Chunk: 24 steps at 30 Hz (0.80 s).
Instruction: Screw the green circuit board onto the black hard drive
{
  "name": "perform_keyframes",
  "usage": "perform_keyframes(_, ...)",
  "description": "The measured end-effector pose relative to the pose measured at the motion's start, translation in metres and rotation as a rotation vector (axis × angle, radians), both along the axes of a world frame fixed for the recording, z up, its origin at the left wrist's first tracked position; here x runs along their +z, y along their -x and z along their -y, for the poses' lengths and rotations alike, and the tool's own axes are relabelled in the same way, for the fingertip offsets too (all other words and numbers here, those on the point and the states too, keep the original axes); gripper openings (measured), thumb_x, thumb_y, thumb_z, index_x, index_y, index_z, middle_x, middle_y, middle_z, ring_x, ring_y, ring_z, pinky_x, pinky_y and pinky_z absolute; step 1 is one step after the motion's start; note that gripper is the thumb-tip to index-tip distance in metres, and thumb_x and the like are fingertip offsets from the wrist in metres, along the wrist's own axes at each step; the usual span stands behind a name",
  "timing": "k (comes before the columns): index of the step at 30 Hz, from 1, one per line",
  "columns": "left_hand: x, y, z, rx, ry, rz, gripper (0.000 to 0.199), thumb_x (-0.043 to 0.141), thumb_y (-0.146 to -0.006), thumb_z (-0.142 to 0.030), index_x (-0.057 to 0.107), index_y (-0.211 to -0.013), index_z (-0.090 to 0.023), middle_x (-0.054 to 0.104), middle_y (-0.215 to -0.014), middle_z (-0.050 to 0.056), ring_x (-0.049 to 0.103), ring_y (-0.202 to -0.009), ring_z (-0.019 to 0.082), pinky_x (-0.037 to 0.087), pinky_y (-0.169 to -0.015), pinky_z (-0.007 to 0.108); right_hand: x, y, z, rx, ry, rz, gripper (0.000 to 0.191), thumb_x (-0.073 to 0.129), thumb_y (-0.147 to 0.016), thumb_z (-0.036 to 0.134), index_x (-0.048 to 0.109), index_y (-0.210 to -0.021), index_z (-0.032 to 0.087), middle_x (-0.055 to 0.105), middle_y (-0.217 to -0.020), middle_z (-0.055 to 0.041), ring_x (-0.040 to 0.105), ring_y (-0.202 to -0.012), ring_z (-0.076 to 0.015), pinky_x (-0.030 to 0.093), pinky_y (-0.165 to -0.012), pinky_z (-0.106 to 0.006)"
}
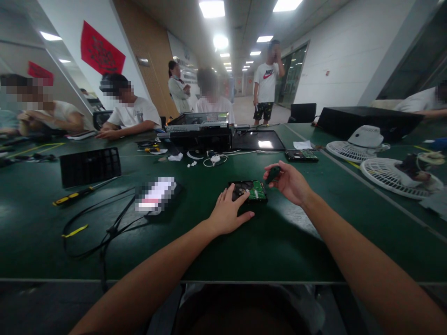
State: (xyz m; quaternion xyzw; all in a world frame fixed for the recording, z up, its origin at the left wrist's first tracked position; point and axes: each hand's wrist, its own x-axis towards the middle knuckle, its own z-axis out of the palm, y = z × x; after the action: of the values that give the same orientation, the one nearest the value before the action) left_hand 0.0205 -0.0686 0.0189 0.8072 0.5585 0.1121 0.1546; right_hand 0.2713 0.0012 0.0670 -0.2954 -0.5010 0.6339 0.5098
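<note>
A hard drive [259,191] lies flat on the green table, its green circuit board facing up. Fingers spread, my left hand [228,209] rests across the drive's left part and hides some of it. My right hand [291,184], raised just right of the drive, pinches a small screwdriver [274,174] by its dark green handle. The shaft and tip of that screwdriver cannot be made out, and it appears apart from the drive.
To the left lie a lit phone [156,194], black cables [111,230], a yellow-black screwdriver [75,196] and a dark panel [91,166]. Beyond are an open metal case [199,132] and a second drive [302,155]. White fan parts [398,177] sit right. Several people are around.
</note>
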Motion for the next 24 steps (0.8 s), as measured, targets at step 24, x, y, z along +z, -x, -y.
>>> perform_keyframes(24,-0.0020,0.0015,-0.0002,-0.010,0.031,0.001,0.083,0.053,-0.095,-0.079,0.028,-0.166,-0.047,-0.008,-0.180,0.003,0.006,-0.162,0.052,0.023,-0.127,0.067,-0.0006,0.0016,0.0007,0.007,-0.004,-0.021,0.027,0.065,-0.089,0.038,0.081,-0.098,0.018,0.075,-0.097,-0.0097,0.068,-0.095,-0.0222,0.057,-0.067,-0.028)
